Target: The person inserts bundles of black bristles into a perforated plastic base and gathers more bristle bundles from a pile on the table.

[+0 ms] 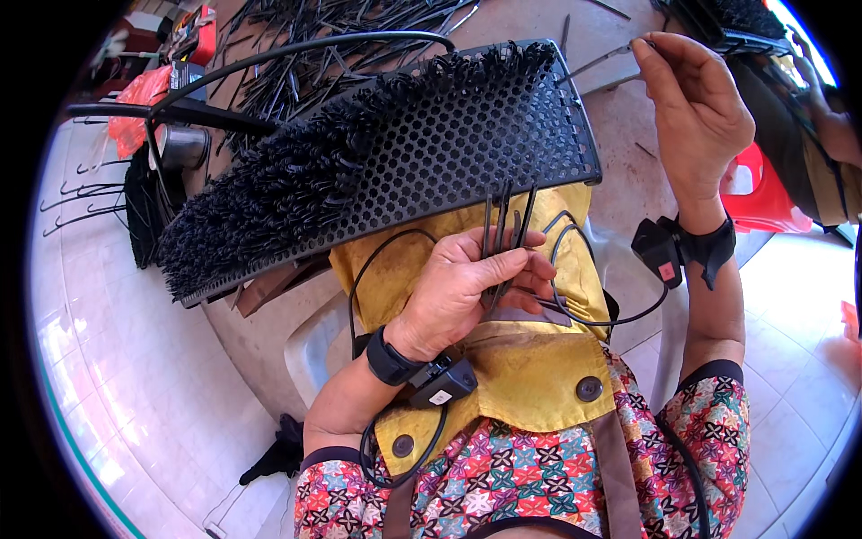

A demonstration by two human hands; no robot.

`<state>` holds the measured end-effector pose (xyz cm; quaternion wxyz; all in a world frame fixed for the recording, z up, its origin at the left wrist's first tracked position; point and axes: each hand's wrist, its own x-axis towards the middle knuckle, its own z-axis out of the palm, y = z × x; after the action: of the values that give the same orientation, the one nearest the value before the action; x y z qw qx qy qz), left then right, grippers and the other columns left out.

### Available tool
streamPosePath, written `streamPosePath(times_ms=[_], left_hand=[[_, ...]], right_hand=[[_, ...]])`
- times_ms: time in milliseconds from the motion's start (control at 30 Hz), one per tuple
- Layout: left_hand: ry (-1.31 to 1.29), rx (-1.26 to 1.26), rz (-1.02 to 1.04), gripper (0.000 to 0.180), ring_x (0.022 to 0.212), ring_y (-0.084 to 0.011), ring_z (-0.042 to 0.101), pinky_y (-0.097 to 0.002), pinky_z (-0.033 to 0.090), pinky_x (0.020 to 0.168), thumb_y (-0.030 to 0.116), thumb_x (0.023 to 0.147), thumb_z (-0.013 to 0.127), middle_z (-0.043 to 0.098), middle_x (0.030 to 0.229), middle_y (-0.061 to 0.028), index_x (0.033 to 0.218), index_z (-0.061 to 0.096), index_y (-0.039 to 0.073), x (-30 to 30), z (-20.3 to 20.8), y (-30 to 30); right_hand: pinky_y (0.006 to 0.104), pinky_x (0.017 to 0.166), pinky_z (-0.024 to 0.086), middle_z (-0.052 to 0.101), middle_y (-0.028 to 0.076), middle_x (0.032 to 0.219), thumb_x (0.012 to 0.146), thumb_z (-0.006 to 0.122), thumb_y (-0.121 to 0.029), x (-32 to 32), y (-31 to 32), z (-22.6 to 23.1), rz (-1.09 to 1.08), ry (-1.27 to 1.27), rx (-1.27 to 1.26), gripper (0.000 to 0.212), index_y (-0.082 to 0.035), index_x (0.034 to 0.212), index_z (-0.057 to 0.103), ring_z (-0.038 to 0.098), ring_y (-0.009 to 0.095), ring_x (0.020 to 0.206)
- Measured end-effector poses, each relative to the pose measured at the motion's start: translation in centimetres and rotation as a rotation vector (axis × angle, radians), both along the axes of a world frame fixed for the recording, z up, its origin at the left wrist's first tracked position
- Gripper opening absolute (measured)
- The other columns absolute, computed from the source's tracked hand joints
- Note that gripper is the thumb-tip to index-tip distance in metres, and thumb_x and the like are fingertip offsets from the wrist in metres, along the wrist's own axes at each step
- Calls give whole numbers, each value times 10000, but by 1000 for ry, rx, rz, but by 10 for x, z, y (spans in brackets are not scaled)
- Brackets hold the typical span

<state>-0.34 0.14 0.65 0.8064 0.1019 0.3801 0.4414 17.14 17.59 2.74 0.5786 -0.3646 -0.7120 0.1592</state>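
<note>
**Strips in left fist, one strip pinched at panel's far corner**

Perforated black panel (467, 153) lies tilted across the lap, near edge running from 8 o'clock up to 3 o'clock; its left half is packed with black tufts (296, 180), right half bare holes. Open room: tiled floor (135, 395) at 7–8 o'clock, and floor at 4 o'clock beside the red stool (763, 202).

Left hand (467, 287), centre frame just below panel's near edge, fingers curled tight round a bundle of black strips (503, 225) sticking up toward 12.

Right hand (696, 112) at 2 o'clock, thumb and forefinger pinching a single strip (597, 63) reaching to the panel's top right corner. Loose strip pile (314, 54) at 11–12 o'clock beyond the panel.
</note>
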Motion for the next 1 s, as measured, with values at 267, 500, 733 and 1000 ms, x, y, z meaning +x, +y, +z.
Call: streamPosePath(times_ms=[267, 500, 733, 1000], left_hand=[[-8, -4, 27, 323, 843, -246, 643, -361, 550, 695, 141, 891, 567, 642, 944, -145, 1163, 523, -29, 1, -1, 1], [-35, -12, 28, 322, 845, -248, 640, -361, 548, 697, 136, 891, 565, 640, 944, -148, 1163, 525, -32, 2, -3, 2], [-73, 16, 61, 323, 850, -243, 636, -346, 539, 697, 138, 898, 556, 634, 956, -145, 1175, 518, -25, 0, -4, 4], [-58, 60, 62, 232, 821, -207, 631, -298, 535, 694, 123, 914, 529, 624, 945, -141, 1093, 532, -26, 1, 7, 4]], right_hand=[[195, 628, 496, 671, 53, 849, 761, 705, -24, -18, 6, -5, -39, -252, 280, 137, -7, 888, 657, 630, 102, 689], [276, 623, 501, 635, 92, 824, 780, 674, -57, -25, 28, -14, 233, -561, 418, 151, -33, 925, 639, 624, 237, 684], [230, 540, 467, 634, 74, 742, 772, 685, -44, -29, -34, 1, 376, -245, -359, 259, -7, 1013, 597, 594, 91, 634], [211, 544, 466, 593, 35, 705, 745, 647, 44, -29, -61, 5, 751, -91, -994, 211, 41, 940, 567, 550, 53, 635]])
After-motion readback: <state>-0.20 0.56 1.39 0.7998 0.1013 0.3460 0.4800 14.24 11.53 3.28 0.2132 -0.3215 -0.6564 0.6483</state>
